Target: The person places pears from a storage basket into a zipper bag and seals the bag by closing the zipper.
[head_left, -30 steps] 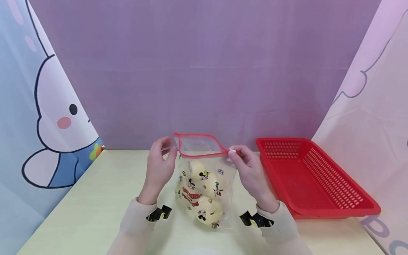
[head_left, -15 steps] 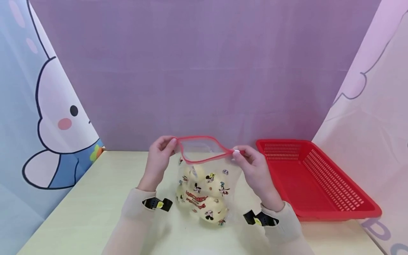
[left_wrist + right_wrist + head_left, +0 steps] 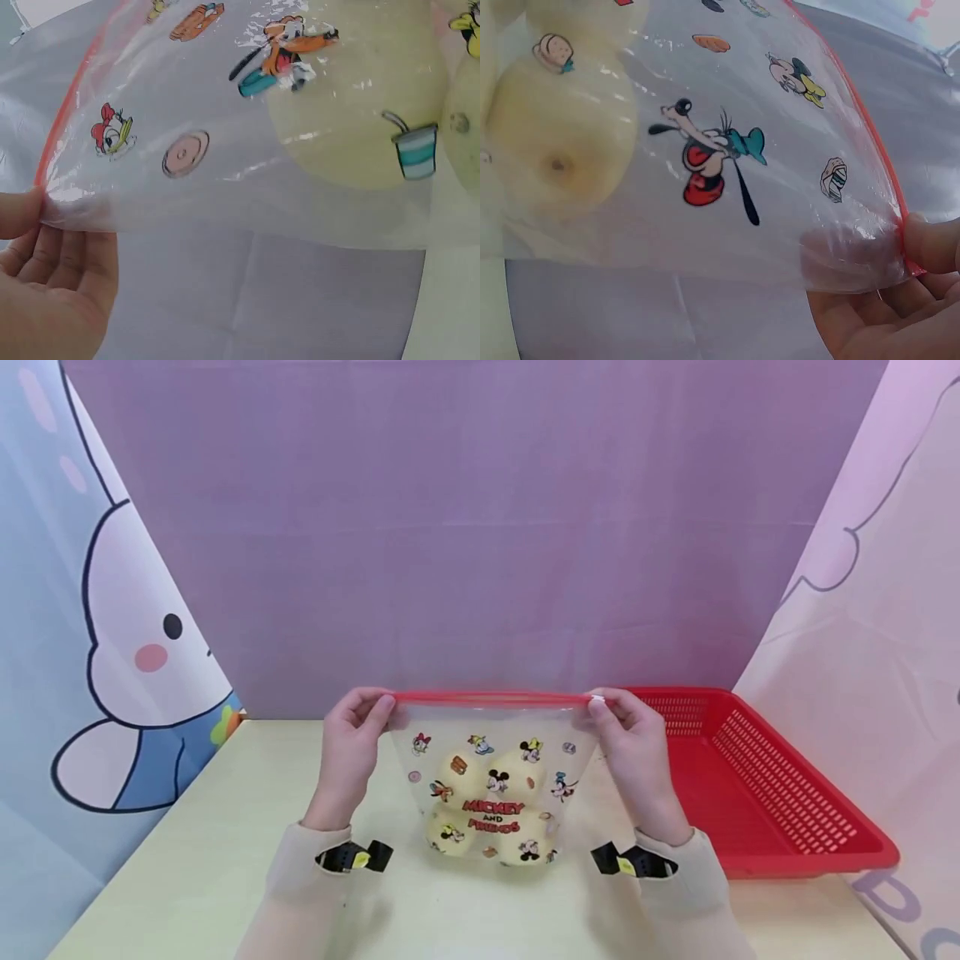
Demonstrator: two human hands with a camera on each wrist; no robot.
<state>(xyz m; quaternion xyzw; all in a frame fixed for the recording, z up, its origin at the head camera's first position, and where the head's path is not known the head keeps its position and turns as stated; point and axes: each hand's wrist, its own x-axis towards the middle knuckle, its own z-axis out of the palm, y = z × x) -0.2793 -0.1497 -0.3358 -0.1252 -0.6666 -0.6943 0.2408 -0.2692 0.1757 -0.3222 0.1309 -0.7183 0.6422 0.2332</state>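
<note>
A clear zip bag [image 3: 491, 789] with cartoon prints and a red zip edge [image 3: 487, 697] stands stretched wide above the pale table. Several round, pale yellow fruits [image 3: 559, 161] lie in its lower part; the right wrist view shows a dark dimple on one. My left hand [image 3: 347, 756] pinches the bag's upper left corner between thumb and fingers. At the opposite corner my right hand [image 3: 637, 760] pinches the zip edge beside a small white slider [image 3: 597, 697]. The two red zip strips lie nearly together, with a thin gap in the middle.
A red plastic basket [image 3: 810, 863] with perforated sides stands on the right, partly behind my right hand. A purple backdrop [image 3: 480, 527] rises behind the pale table [image 3: 187, 843]. Printed cloths [image 3: 45, 610] hang at both sides.
My left hand has taken hold of the bag's left corner. Both hands have moved apart, so the gaping mouth is now pulled straight and almost flat. The bag's printed front faces me squarely.
</note>
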